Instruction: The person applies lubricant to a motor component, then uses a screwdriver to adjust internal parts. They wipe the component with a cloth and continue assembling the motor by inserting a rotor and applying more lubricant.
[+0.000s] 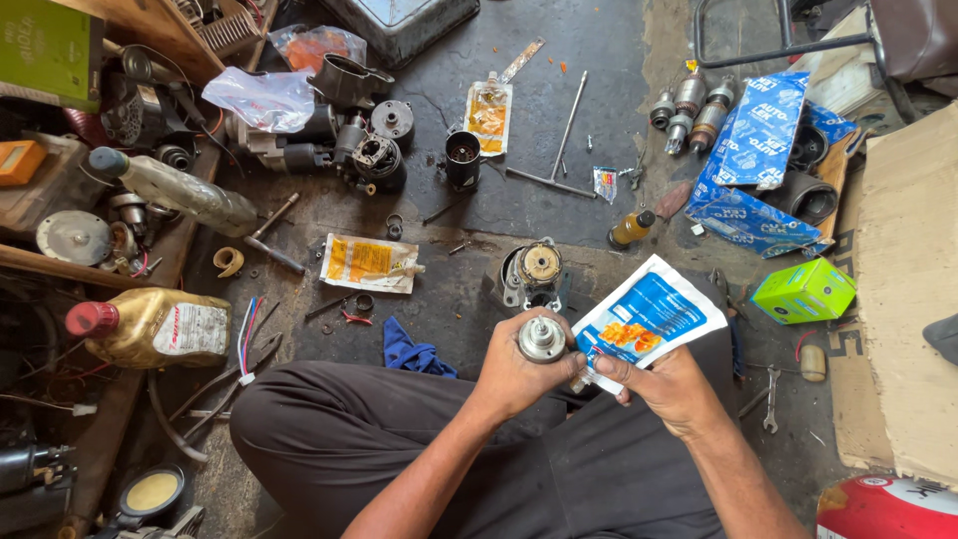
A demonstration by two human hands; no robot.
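Observation:
My left hand [511, 369] is wrapped around a small round metal motor part [542, 338] with a short shaft pointing up. My right hand [667, 384] pinches the lower corner of a white and blue pouch [649, 317] with an orange patch; the pouch's corner sits right beside the metal part. Both hands hover over my lap, above my dark trousers [399, 439]. Just beyond the hands, a metal housing with a brass-coloured disc [532, 271] rests on the dirty floor.
Scattered on the floor are a yellow sachet [368, 263], a second sachet [488, 115], a T-handle wrench [562, 150], a small amber bottle [632, 229], blue boxes [758, 160], a green box [804, 290], an oil bottle [150, 327] and several motor parts [349, 140].

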